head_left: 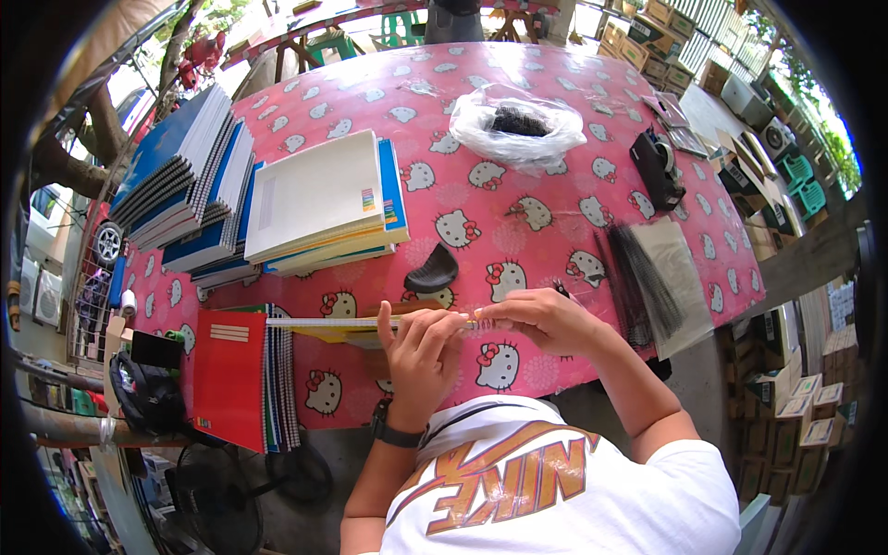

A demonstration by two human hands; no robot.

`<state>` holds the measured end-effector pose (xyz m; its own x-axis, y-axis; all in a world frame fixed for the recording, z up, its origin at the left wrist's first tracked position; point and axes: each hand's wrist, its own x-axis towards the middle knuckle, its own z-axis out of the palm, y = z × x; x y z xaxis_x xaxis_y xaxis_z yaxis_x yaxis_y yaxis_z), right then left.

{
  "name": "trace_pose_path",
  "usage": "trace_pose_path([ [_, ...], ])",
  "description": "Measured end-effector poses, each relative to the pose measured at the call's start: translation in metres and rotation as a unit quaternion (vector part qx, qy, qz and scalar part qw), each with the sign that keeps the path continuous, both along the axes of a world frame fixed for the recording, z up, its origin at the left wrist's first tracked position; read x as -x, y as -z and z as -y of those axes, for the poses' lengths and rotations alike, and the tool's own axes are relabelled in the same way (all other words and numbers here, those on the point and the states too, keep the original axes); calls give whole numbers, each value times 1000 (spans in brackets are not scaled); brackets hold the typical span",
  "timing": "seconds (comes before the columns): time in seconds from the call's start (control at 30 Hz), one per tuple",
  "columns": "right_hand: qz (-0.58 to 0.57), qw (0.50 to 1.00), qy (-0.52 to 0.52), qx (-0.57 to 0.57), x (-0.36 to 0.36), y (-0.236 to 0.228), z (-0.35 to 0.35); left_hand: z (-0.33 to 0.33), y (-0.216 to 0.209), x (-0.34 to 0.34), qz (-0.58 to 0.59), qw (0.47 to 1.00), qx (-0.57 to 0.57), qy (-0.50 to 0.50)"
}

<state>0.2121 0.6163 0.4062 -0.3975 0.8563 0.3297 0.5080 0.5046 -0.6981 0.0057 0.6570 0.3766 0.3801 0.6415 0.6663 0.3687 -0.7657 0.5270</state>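
Note:
A notebook (356, 323) stands nearly edge-on in front of me, its white page edges showing with yellow below. My left hand (425, 347) closes on it near its right end, fingers bent and thumb raised. Beside it, my right hand (541, 319) pinches the same end, where a small stretch of coil (483, 324) shows between the two hands. Its fingertips partly hide what they grip. Just beyond the hands lies a dark curved piece (432, 270) of unclear kind. To the left of my left hand are spiral notebooks with a red cover (229, 370) on top.
Blue spiral notebooks (176, 157) are piled at the far left, beside a stack of white-covered books (314, 199). A clear plastic bag (546, 148) holds dark coils. At right are a black tape dispenser (659, 171) and black binding coils (643, 277) on clear plastic. The table (555, 370) has a pink patterned cover.

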Motion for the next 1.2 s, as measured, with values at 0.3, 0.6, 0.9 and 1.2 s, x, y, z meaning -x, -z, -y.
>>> trace_pose_path([
  [0.3, -169, 906, -10, 388, -11, -1, -42, -1, -11, 6, -137, 990, -10, 22],
  [0.6, 341, 917, 205, 42, 40, 151, -130, -14, -15, 0, -179, 982, -55, 23],
  [0.9, -263, 945, 82, 178, -37, 16, -55, -22, -10, 4, -175, 984, -46, -3],
  [1.2, -242, 883, -45, 399, -45, 70, 20, -29, -20, -8, -128, 992, -17, 15],
])
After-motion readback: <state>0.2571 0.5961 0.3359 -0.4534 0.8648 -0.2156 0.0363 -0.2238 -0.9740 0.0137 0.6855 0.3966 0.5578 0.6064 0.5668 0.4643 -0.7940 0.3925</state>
